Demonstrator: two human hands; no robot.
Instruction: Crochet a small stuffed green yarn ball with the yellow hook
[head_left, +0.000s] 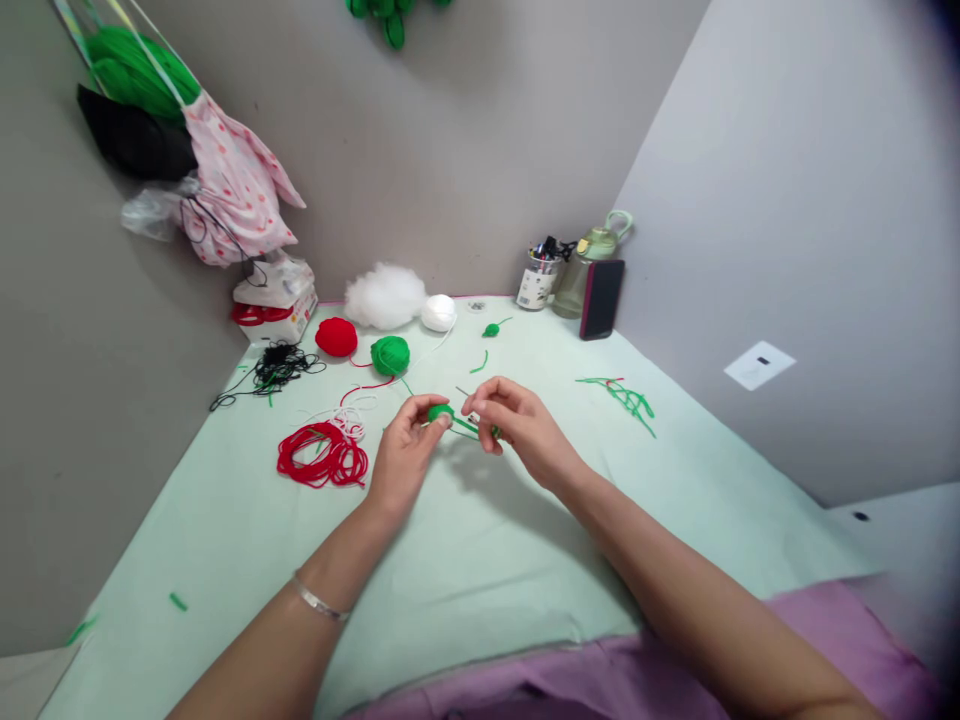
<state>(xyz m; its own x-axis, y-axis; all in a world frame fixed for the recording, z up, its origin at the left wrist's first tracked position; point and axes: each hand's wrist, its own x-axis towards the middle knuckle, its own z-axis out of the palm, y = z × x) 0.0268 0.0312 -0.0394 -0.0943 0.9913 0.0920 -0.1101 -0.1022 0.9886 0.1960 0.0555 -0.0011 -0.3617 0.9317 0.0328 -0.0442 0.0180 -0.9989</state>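
Note:
Between the thumb and fingers of my left hand is a small green crocheted piece. My right hand is closed on a thin crochet hook, whose narrow tip sticks out to the left; the rest is mostly hidden by the fingers. Green yarn stretches from the crocheted piece to the right fingers. Behind my left hand sits a green yarn ball, with a strand running down toward that hand. Both hands are above the table, close together.
On the pale green tabletop lie a red yarn coil, black yarn, a red ball, a white ball, stuffing and green scraps. A phone leans against a bottle beside a pen cup.

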